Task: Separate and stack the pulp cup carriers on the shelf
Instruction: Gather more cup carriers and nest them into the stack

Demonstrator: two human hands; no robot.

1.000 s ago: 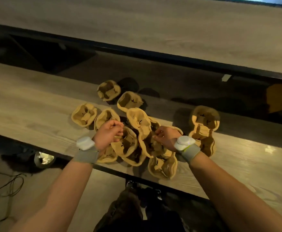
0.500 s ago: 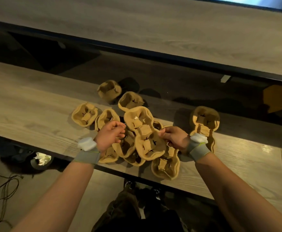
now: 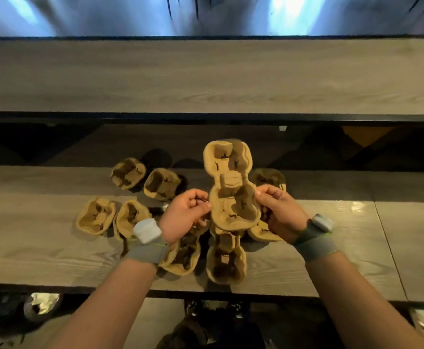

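Observation:
A tan two-cup pulp carrier (image 3: 231, 187) is held up above the wooden shelf (image 3: 42, 238), its long axis pointing away from me. My left hand (image 3: 184, 214) pinches its near left rim and my right hand (image 3: 279, 212) grips its near right rim. Below the hands lies a loose pile of carriers (image 3: 224, 260) near the shelf's front edge. Several single carriers lie to the left: one pair (image 3: 96, 215) by the left wrist, another pair (image 3: 161, 183) farther back. Another carrier (image 3: 268, 177) shows behind my right hand, partly hidden.
An upper wooden shelf board (image 3: 205, 76) with a dark front edge runs across above the work shelf. Dark open space lies between the two boards. Below the front edge are the floor, a crumpled object (image 3: 42, 304) at left and dark clothing.
Both hands have lifted one carrier out of the pile and raised it toward the upper board. The camera has tilted up, so the upper shelf and the bright background show.

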